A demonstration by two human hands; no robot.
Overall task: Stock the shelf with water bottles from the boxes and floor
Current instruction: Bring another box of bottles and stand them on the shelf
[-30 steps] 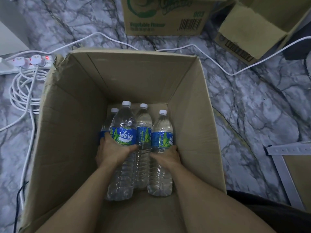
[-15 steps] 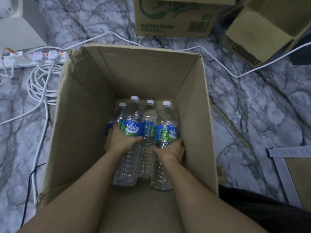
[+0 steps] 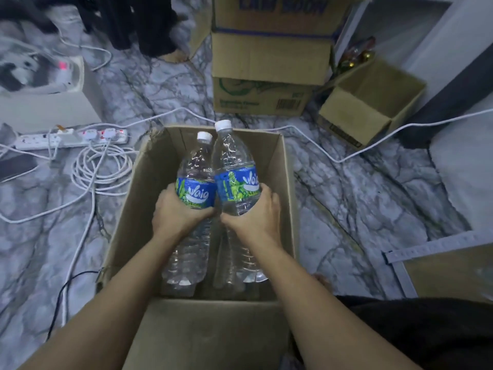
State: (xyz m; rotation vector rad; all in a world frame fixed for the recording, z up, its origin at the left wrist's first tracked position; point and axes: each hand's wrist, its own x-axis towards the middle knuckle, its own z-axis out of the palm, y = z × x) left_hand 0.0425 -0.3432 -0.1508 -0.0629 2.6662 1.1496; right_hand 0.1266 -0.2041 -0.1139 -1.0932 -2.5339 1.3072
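A grey veined marble floor [image 3: 373, 209] carries an open brown cardboard box [image 3: 289, 188], with stacked brown cardboard cartons [image 3: 269, 57] beyond it and a white power strip [image 3: 40, 138] with coiled white cables [image 3: 101, 169] to the left. Over the box opening, two large clear plastic water bottles sit side by side and touching. Each has a ribbed lower body, a blue-and-green label with white lettering, and a white screw cap. The left hand [image 3: 176, 212] wraps round the left bottle [image 3: 196, 166] just below its label; the right hand [image 3: 256, 214] grasps the right bottle [image 3: 234, 156] likewise.
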